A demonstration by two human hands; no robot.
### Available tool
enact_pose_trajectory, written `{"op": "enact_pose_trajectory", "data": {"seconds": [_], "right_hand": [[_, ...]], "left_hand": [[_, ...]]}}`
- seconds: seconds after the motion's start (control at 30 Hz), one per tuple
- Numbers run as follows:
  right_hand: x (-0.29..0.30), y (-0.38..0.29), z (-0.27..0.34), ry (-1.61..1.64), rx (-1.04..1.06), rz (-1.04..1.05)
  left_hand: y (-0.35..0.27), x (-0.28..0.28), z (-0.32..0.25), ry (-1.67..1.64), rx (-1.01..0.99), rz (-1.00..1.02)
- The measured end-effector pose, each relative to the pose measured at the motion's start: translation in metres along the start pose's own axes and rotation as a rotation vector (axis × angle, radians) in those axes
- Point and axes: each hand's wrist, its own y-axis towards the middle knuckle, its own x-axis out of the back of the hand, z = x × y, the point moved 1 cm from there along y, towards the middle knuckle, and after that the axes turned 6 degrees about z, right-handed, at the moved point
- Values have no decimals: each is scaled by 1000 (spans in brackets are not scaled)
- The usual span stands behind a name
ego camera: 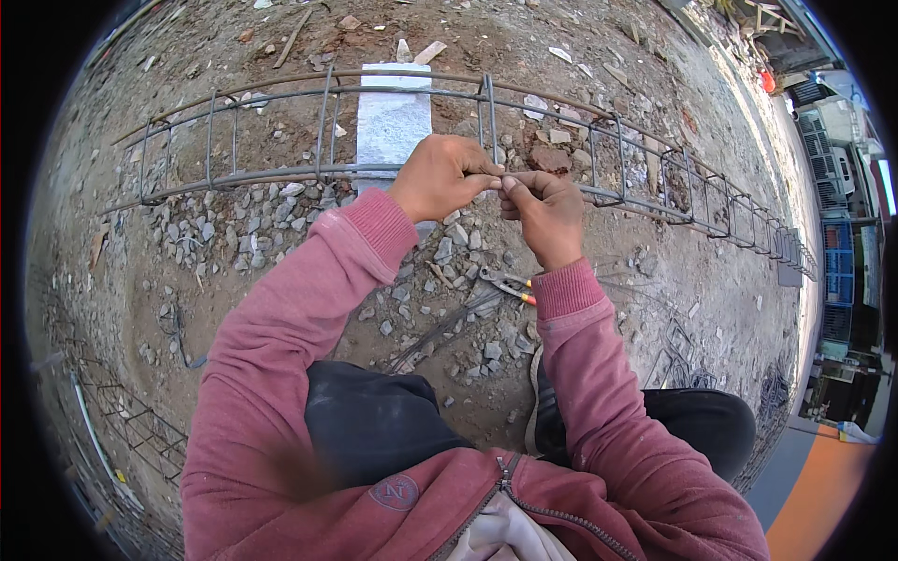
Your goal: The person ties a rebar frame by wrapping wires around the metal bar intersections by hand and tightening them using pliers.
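A long rebar cage of steel bars and rectangular stirrups runs across the ground before me. At its near bars, beside a stirrup, my left hand and my right hand meet fingertip to fingertip. Thumbs and forefingers on both sides pinch what looks like a thin tie wire, mostly hidden by the fingers. Under the cage, left of that stirrup, lies a pale rectangular block. Pliers or cutters with red and yellow handles rest on the ground below my right hand, by a bundle of thin wires.
Grey gravel and broken rubble cover the soil around the cage. Loose bent stirrups lie to the right. Another rebar cage is at lower left. A grey block sits under the cage's far right end.
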Motion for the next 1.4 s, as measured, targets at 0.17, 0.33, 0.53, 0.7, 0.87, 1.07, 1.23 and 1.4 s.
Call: {"op": "enact_pose_trajectory", "data": {"seconds": [0.17, 0.33, 0.53, 0.7, 0.87, 1.07, 1.23, 1.4], "right_hand": [[-18, -18, -11, -6, 144, -124], [-54, -53, -19, 731, 12, 40], [37, -32, -106, -400, 119, 164], [107, -68, -183, -1242, -154, 517], [115, -71, -214, -1327, -195, 560], [113, -53, -174, -1413, -310, 740], [113, -89, -69, -773, -743, 610], [127, -126, 27, -1153, -142, 584]], "left_hand": [[19, 11, -9, -232, 408, 128], [38, -26, -63, 748, 135, 238], [11, -19, -57, 783, 119, 169], [23, -13, -43, 847, -135, 376], [36, -1, -46, 782, -172, 476], [-16, 51, -37, -268, 396, 625], [-85, -52, -16, -440, 680, 1110], [-71, -108, -42, -1447, 497, 536]]}}
